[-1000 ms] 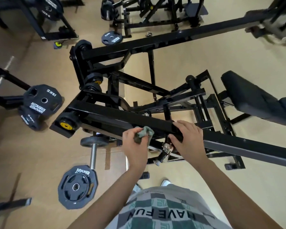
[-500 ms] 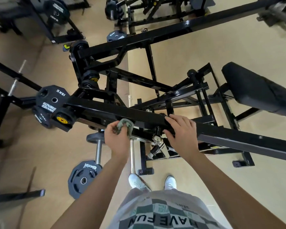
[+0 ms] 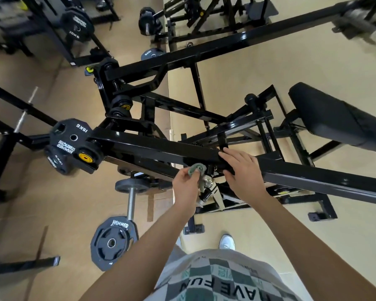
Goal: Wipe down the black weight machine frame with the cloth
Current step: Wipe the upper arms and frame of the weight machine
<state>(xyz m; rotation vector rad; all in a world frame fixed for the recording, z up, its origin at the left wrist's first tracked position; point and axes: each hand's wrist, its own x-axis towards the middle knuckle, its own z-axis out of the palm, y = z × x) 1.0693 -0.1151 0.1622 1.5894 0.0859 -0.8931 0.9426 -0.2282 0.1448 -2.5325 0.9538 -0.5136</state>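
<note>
My left hand (image 3: 186, 184) pinches the green cloth (image 3: 196, 169) just below the frame beam (image 3: 152, 148). My right hand (image 3: 244, 170) lies flat atop it. I'd press firmly.

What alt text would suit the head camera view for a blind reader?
A person's left hand holds a bunched green cloth at the near edge of a black weight machine frame, while the right hand rests on the same beam. Nearby are weight plates.
</note>
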